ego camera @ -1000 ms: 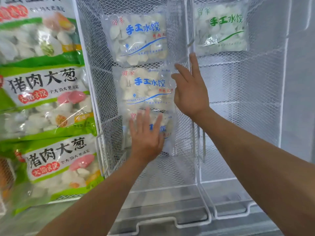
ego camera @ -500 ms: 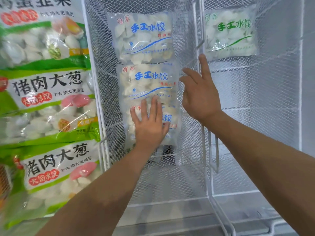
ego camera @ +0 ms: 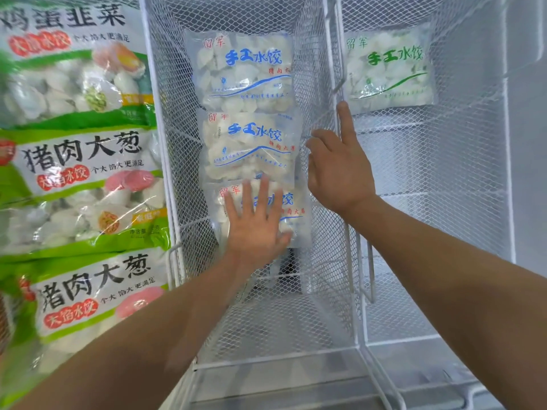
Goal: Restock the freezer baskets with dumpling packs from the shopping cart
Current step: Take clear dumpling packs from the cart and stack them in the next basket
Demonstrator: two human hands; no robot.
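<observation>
Three clear dumpling packs with blue print lie in a row in the middle white wire basket (ego camera: 319, 179): a far pack (ego camera: 242, 69), a middle pack (ego camera: 251, 146) and a near pack (ego camera: 293, 211). My left hand (ego camera: 254, 223) presses flat on the near pack with fingers spread and straight. My right hand (ego camera: 340, 170) rests against the basket's right wall, its index finger pointing up along the wire rim. One pack with green print (ego camera: 387, 66) lies in the right basket (ego camera: 444, 202).
Large green dumpling bags (ego camera: 80, 184) fill the basket at the left, stacked down the frame. The white freezer wall (ego camera: 529, 143) stands at the far right. Bare mesh shows in the near part of the middle and right baskets.
My left hand has slid the near pack farther into the basket, up against the middle pack. My right hand has stayed on the basket's right wall.
</observation>
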